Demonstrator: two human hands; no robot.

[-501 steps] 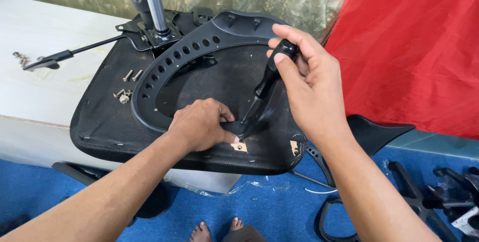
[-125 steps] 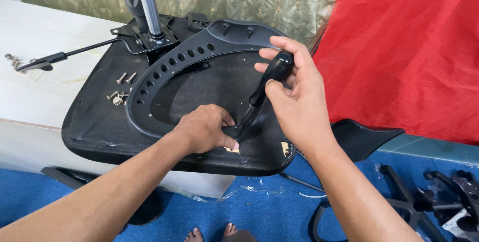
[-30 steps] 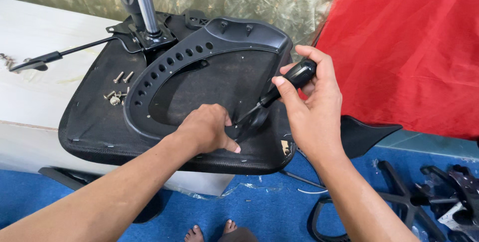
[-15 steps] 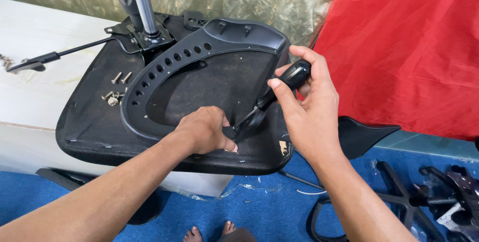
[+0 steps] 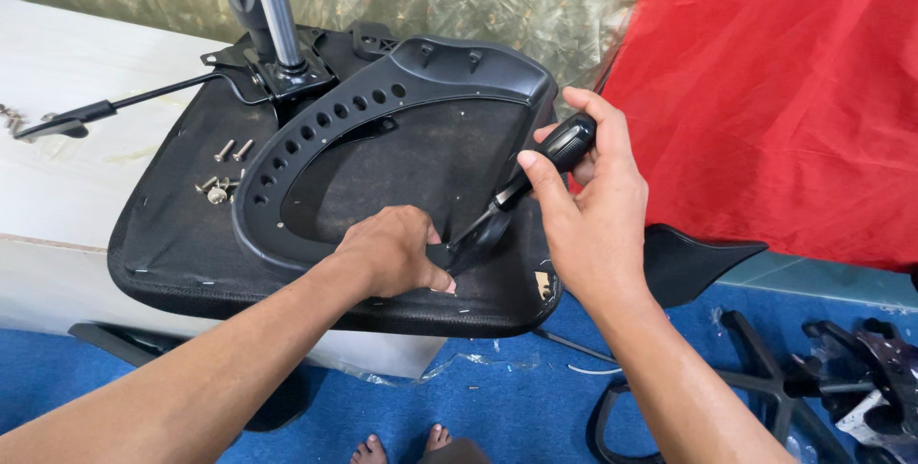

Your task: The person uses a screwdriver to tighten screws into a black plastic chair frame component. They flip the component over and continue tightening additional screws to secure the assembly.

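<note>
1. The right hand [image 5: 593, 206] is wrapped firmly around the black plastic handle of a screwdriver [image 5: 564, 146]. Its metal shaft slants down to the lower end of a black perforated plastic armrest frame [image 5: 316, 129], which lies on the upturned black fabric chair seat [image 5: 172, 244].
2. The left hand [image 5: 397, 252] lies closed on that same end of the frame, with its fingertips just beside the screwdriver tip. If the tip jumps out of the screw head, it could hit these fingers.
3. The screw itself is hidden behind the left hand, so I cannot tell if the tip sits well in it. A slanted shaft may damage the screw head.
4. The seat rests on a pale wooden table [image 5: 67, 167] and its front edge hangs over the side. Hard pressure there could tip or shift the seat.
5. The loose silver metal screws [image 5: 222, 177] lie on the seat near the frame. A shake may roll them down to the blue floor [image 5: 497, 407].
6. Bare feet [image 5: 402, 447] are below the table edge, so a dropped tool could fall on them.
</note>
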